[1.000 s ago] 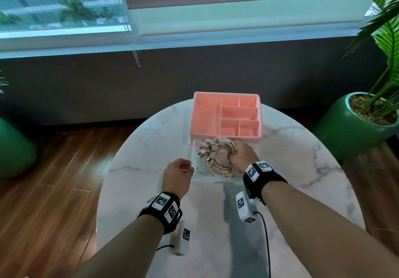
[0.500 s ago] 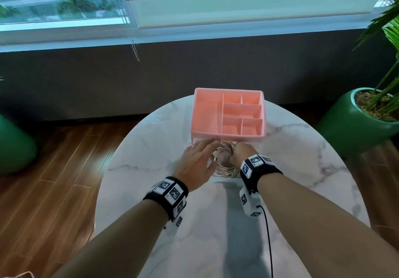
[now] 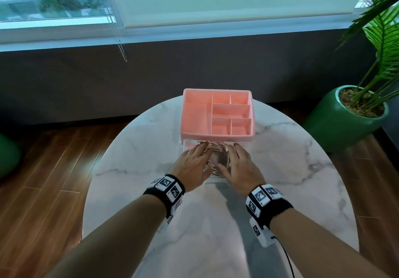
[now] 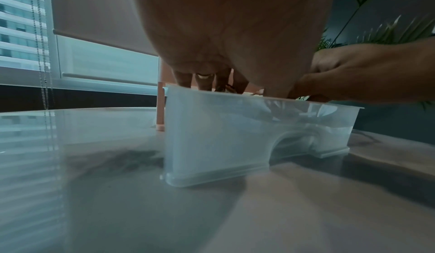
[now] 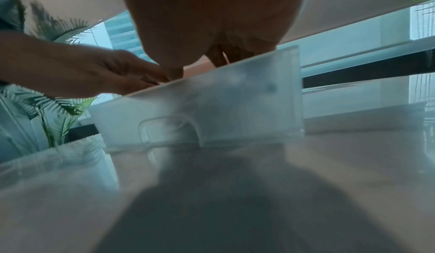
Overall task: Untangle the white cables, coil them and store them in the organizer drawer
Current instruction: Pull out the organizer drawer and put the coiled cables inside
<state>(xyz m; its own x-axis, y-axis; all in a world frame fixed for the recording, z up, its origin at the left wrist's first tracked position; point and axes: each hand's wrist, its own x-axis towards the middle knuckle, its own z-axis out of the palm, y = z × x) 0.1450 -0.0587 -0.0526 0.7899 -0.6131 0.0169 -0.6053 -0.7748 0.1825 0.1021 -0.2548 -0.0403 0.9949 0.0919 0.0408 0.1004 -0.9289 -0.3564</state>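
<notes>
Table (image 3: 133, 169): both hands prob. pressing cables (image 3: 216, 148) into drawer (image 4: 212, 141).

Left hand (image 3: 192, 166) and right hand (image 3: 238, 168) palms down, fingers extended, side by side

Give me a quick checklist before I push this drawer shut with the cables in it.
1. Coiled cables inside the clear drawer: ok.
2. Left hand flat on the coil: ok.
3. Right hand flat on the coil: ok.
4. Cable plugs below the drawer rim: cannot tell.
5. Drawer lined up under the pink organizer: ok.
6. Fingers out of the drawer's path: not ok.
</notes>
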